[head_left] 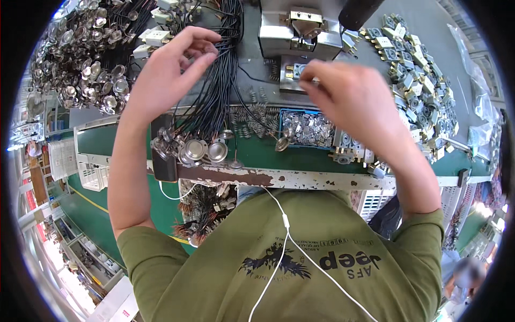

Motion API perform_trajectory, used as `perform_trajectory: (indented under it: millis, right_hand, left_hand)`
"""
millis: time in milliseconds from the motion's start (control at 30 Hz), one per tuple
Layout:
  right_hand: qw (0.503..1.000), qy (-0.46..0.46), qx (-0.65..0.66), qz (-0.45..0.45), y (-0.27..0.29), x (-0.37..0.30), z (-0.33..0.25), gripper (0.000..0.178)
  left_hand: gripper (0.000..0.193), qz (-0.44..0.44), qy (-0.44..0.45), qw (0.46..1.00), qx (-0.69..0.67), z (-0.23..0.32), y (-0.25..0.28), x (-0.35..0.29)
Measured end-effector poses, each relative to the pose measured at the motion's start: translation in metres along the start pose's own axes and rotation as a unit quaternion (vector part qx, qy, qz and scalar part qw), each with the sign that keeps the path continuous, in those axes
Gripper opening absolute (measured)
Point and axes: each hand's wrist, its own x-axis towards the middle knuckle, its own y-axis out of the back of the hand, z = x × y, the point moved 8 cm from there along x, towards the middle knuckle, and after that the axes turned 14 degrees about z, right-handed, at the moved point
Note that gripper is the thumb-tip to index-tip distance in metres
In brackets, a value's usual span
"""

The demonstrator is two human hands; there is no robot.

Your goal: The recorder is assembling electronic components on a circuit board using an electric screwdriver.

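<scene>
Left hand (169, 72), fingers loosely bent and thumb standing apart from them, is beside and partly over a bundle of black cables (229, 67); whether it touches them I cannot tell. To its left lies a heap of round silver discs (80, 61). Right of the cables, coil springs (255, 119) are scattered on the worktop (434, 45), then comes a blue tray (300, 111) of small metal pieces. Beyond the tray, a small part with brass-coloured tabs (289, 70) sits on a metal block (292, 85), just beside the fingertips of the right hand (348, 88). That hand is blurred, thumb and forefinger close together; I cannot tell whether they pinch anything. Farther right spreads a pile of grey-and-white components (413, 75).
</scene>
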Motion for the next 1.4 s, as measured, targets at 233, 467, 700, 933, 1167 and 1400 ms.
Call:
perform_trajectory:
  millis: [233,467,700,933,1167,1400]
  right_hand:
    - [0.976,-0.163,0.112,-0.092,-0.017,-0.027,0.044,0.02]
    - [0.997,-0.013,-0.019,-0.075,-0.014,-0.026,0.005,0.032]
    - [0.971,-0.014,0.238,-0.029,-0.062,-0.012,-0.035,0.041]
    - [0.882,-0.196,0.381,-0.196,-0.107,-0.013,-0.044,0.054]
    - [0.875,-0.191,0.419,-0.152,-0.112,-0.021,-0.063,0.055]
    - [0.837,-0.209,0.484,-0.145,-0.103,-0.016,-0.064,0.055]
  left_hand:
    - [0.018,-0.058,-0.089,0.993,0.043,0.021,-0.024,0.018]
    - [0.018,-0.147,-0.08,0.98,0.108,0.023,-0.031,-0.001]
    - [0.015,-0.125,0.037,0.983,0.132,0.007,-0.011,-0.013]
    - [0.023,-0.116,0.005,0.978,0.174,0.005,-0.015,-0.016]
    - [0.024,-0.16,-0.122,0.967,0.155,0.019,-0.074,0.015]
    - [0.023,-0.14,-0.142,0.956,0.217,0.03,-0.071,0.022]
